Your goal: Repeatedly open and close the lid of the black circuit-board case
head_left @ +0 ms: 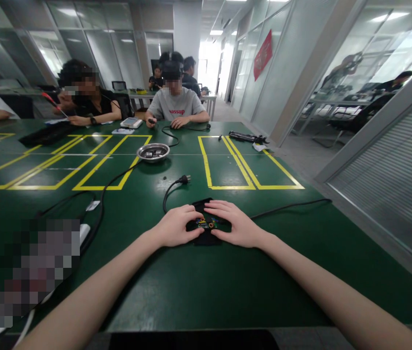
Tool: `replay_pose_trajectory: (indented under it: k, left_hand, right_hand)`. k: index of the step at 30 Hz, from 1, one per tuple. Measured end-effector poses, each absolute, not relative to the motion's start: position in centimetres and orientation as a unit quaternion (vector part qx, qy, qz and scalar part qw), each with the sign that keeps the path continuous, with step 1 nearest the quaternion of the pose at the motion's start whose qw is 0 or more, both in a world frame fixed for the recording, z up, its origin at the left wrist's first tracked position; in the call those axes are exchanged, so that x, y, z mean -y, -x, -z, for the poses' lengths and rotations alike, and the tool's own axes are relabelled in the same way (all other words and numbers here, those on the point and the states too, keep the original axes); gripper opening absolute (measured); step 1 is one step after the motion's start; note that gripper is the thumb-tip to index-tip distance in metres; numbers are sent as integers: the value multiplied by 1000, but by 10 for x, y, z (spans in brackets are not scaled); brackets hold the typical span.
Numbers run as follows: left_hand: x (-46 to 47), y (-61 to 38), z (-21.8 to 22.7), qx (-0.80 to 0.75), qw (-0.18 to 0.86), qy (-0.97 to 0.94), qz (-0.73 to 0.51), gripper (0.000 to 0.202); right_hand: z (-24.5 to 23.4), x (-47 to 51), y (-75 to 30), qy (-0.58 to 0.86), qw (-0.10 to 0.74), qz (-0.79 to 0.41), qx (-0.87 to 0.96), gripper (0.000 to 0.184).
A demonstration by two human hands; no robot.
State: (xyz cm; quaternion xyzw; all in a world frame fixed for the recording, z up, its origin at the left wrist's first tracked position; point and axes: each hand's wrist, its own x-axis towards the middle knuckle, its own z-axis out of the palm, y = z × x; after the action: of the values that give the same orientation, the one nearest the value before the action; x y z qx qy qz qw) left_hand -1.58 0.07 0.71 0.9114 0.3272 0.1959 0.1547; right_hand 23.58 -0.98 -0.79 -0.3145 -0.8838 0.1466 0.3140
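Observation:
A small black device point(206, 224) with an exposed circuit board lies on the green table point(198, 287) in front of me. My left hand point(176, 226) rests on its left side with fingers curled over the edge. From the right, my right hand point(233, 223) covers the device, its fingers laid across the top. Both hands press on the device together. A black cable with a plug point(184, 180) runs from the device toward the table's middle.
A metal dish point(152, 152) with small parts sits mid-table among yellow tape outlines point(227, 165). Cables point(96, 214) cross the left side. A black tool point(245, 137) lies far right. Two people sit across the table; another arm shows at far left.

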Motion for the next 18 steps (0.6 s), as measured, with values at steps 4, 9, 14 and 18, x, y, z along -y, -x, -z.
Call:
replay_pose_trajectory:
  k: [4,9,14,18]
  left_hand:
    - [-5,19,-8,-342,167,-906,-183,30]
    - [-10,24,-9,-357,160,-903,-175,32]
    - [-13,27,-11,-377,147,-900,-163,35]
    - [-12,25,-11,-401,130,-893,-158,35]
  right_hand:
    - [7,12,-231,330,299,-163,880,46]
    - [8,15,-222,336,309,-168,874,44]
    - [10,13,-223,340,318,-155,871,43]
    - [9,13,-228,376,333,-149,852,52]
